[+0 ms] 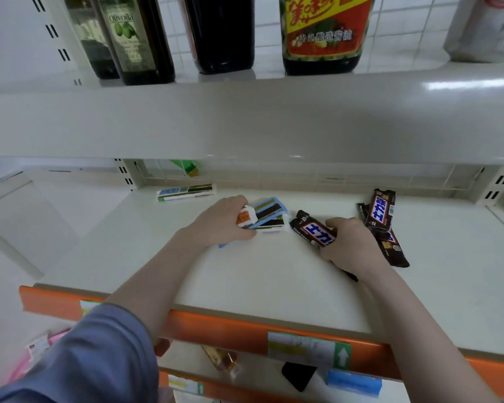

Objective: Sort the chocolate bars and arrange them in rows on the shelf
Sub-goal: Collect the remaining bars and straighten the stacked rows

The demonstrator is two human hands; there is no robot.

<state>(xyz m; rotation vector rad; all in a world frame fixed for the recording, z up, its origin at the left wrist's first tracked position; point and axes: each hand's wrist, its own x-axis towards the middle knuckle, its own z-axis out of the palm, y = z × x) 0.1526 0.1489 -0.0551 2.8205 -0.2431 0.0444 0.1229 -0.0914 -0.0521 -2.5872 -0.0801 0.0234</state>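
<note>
On the white shelf point(259, 274), my left hand point(224, 222) grips a fanned stack of flat white-and-blue chocolate bars point(269, 213) at mid-shelf. Just to its right, my right hand point(349, 242) is closed on a dark brown Snickers bar point(312, 228) that lies diagonally. Two more dark brown bars lie beyond that hand: one upright-angled bar point(380, 209) and one partly under it point(393, 248). A single white-and-green bar point(185, 192) lies alone near the back wall, left of centre.
The shelf's front edge is an orange strip point(230, 327) with a price label point(309, 349). A deep white shelf point(245, 120) overhangs above, carrying oil bottles point(128, 39) and a soy sauce bottle point(323, 33). Lower shelves hold pink packets point(32, 353) and small goods.
</note>
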